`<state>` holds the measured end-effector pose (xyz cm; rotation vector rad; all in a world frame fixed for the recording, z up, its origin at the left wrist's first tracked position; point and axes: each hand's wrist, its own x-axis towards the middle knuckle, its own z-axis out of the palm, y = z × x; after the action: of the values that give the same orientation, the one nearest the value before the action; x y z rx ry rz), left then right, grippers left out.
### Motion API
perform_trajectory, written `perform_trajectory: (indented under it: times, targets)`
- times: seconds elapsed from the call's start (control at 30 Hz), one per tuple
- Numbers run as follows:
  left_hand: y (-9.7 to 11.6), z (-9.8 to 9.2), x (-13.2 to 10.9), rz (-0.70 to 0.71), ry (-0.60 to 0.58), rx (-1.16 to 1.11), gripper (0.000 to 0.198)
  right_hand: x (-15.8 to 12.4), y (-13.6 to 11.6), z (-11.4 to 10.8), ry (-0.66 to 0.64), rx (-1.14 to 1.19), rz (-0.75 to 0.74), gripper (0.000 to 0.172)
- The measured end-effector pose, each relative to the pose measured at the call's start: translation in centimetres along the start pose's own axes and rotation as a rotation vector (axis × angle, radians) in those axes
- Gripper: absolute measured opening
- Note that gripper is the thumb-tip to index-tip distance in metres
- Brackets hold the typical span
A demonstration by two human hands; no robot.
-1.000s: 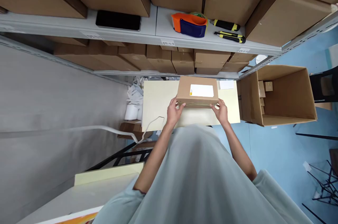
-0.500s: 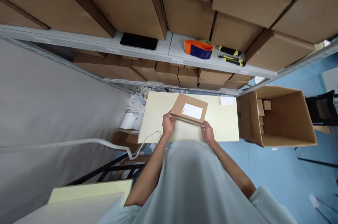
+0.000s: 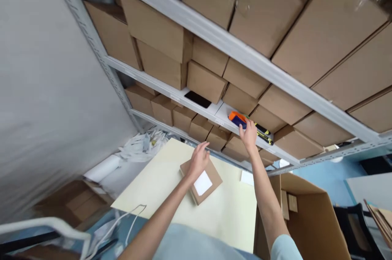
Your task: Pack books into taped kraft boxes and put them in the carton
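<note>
My right hand [image 3: 249, 135] is up at the shelf, its thumb and fingers closed about the near end of an orange and blue tape dispenser [image 3: 235, 118]. The dispenser still sits on the shelf board. Just right of that hand lie black and yellow utility knives [image 3: 265, 137], partly covered by it. Over the table, my left hand [image 3: 199, 160] is open and holds nothing, its fingers loosely stretched. Beneath it, a flat brown cardboard box [image 3: 215, 175] with a white label [image 3: 202, 183] lies on the table; the hand and forearm hide its left part.
Brown cartons [image 3: 159, 58] fill the grey shelves [image 3: 141, 78] ahead. A black phone-like slab [image 3: 197, 99] lies on the middle shelf. White paper [image 3: 246, 177] is on the pale table [image 3: 235, 211]. A large open carton [image 3: 315, 219] stands right, holding small boxes. Crumpled packing material [image 3: 143, 145] lies left.
Both hands have let go of the cardboard box, which now lies on the table. My right hand has gone up to the tape dispenser. The view has tilted upward and turned.
</note>
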<state>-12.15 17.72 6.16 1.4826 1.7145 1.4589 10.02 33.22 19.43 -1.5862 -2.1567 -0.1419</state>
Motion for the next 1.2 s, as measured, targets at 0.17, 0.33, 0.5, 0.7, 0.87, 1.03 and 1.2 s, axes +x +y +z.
perform_trajectory:
  times: [0.17,0.33,0.5,0.7,0.87,1.03,1.2]
  targets:
    - [8.2,-0.4,3.2,0.163,0.077,-0.119,0.038,5.4,-2.1,-0.4,-0.354,-0.18,0.168,0.041]
    - [10.2,-2.0,2.4,0.121,0.053,-0.219,0.034,3.5,-2.7,-0.8,-0.333,-0.091,0.106,0.041]
    - [8.9,-2.5,-0.6,-0.013,0.007,-0.316,0.03,-5.4,-5.2,-1.1,-0.105,0.658,0.099,0.044]
    - [10.7,-3.9,-5.0,-0.009,-0.036,-0.382,0.014,-17.5,-11.9,-3.9,-0.058,1.047,0.322,0.042]
    - [13.1,-6.8,-6.4,0.145,-0.151,-0.384,0.014,-20.8,-14.8,-7.7,-0.003,1.055,0.404,0.043]
    - [14.5,-9.8,-6.4,0.316,-0.316,-0.369,0.014,-22.8,-15.4,-10.7,-0.02,0.998,0.393,0.045]
    - [17.5,-12.5,-6.0,0.336,-0.25,-0.348,0.043,-24.8,-12.8,-12.9,-0.062,0.688,0.254,0.021]
